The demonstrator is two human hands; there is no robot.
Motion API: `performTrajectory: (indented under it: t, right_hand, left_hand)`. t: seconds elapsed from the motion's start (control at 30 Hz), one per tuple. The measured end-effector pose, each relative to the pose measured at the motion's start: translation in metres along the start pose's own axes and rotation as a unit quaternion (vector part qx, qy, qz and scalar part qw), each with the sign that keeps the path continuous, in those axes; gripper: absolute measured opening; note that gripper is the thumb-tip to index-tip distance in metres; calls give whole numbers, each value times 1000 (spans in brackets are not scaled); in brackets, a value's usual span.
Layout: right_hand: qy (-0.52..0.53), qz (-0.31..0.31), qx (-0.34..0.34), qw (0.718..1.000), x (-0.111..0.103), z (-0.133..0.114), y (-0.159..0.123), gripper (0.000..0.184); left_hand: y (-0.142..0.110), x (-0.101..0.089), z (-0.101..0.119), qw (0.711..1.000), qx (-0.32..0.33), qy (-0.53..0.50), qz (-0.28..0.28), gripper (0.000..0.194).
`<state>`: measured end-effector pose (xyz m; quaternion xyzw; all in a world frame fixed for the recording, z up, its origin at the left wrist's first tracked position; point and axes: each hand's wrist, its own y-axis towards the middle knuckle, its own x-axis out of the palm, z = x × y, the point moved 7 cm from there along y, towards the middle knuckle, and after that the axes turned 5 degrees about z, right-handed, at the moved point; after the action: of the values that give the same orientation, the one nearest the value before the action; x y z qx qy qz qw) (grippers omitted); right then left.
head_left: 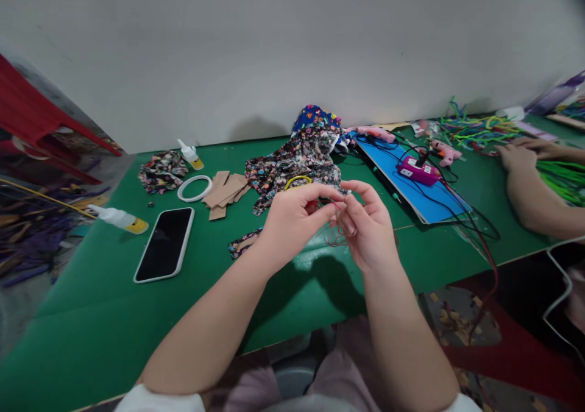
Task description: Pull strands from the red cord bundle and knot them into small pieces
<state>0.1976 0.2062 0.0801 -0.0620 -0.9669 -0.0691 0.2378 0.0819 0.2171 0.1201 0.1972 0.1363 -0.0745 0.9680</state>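
Table: green table (114,314) against a pale wall.
Cloth: floral cloth (297,159), at twelve o'clock from the hands.
Phone: phone (165,244), nine o'clock.
Left hand (292,220): fingertips pinching red thread (333,235).
Right hand (368,226): pinching the same thread.
Thread: centre, between both hands; seems light, limp, tangle-prone; best gripped near its end.

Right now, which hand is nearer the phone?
Left. The left hand is raised just right of the phone; the right hand is farther right, beyond the left.
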Motion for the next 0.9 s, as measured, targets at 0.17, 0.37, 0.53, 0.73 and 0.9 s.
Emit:
performTrajectory:
  t: [0.17, 0.37, 0.53, 0.73, 0.9]
  right_hand:
    - [-11, 8, 0, 1000, 0, -1, 0, 15]
    - [-7, 9, 1, 1000, 0, -1, 0, 15]
    - [-16, 10, 4, 1000, 0, -1, 0, 17]
    - [-6, 13, 2, 1000, -1, -1, -1, 16]
    - [0, 20, 8, 1000, -1, -2, 0, 16]
  left_hand:
    - [0, -2, 4, 999, 20, 25, 21, 10]
    - [0, 1, 6, 999, 17, 29, 1, 8]
    - [0, 2, 5, 999, 11, 31, -11, 6]
    - [-2, 4, 5, 998, 10, 51, -28, 8]
    - [-3, 5, 5, 998, 13, 49, -42, 11]
